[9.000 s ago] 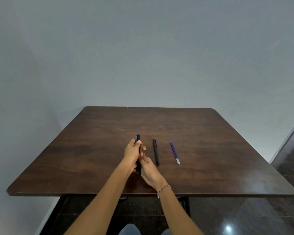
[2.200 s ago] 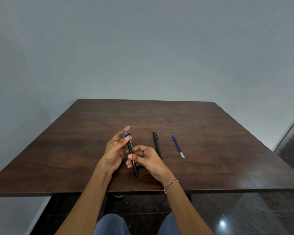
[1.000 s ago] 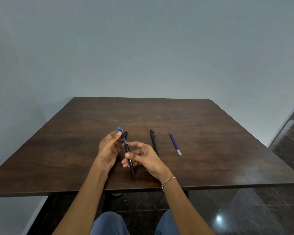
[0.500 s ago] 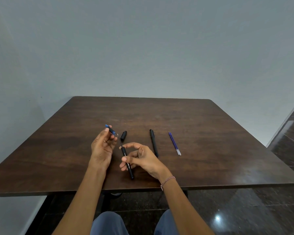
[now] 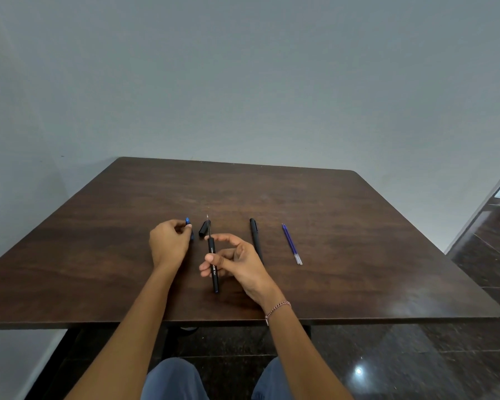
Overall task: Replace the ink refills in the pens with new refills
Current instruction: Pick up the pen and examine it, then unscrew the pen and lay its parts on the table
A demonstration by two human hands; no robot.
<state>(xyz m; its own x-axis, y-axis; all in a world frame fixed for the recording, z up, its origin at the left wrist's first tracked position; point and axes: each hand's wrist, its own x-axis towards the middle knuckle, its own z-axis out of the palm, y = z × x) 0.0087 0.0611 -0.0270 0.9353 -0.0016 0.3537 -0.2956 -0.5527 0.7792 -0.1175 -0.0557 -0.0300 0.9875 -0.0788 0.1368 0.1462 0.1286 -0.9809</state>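
Note:
My right hand [image 5: 237,262] grips a black pen barrel [image 5: 213,265] between thumb and fingers, holding it just above the table. A thin refill tip [image 5: 208,224] sticks out of the barrel's far end. My left hand [image 5: 168,245] is closed around a small blue tip piece [image 5: 188,222] and rests low on the table, left of the barrel. A black cap [image 5: 203,228] lies between the hands. A second black pen [image 5: 255,238] lies right of my right hand. Two blue refills [image 5: 291,243] lie side by side further right.
The dark wooden table [image 5: 358,255] stands against a plain grey wall. Its front edge runs just under my forearms. My knees show below it, and a dark glossy floor lies to the right.
My left hand has pulled the blue tip piece off the barrel and carried it left and down to the table. The refill tip now shows bare. My right hand keeps holding the barrel.

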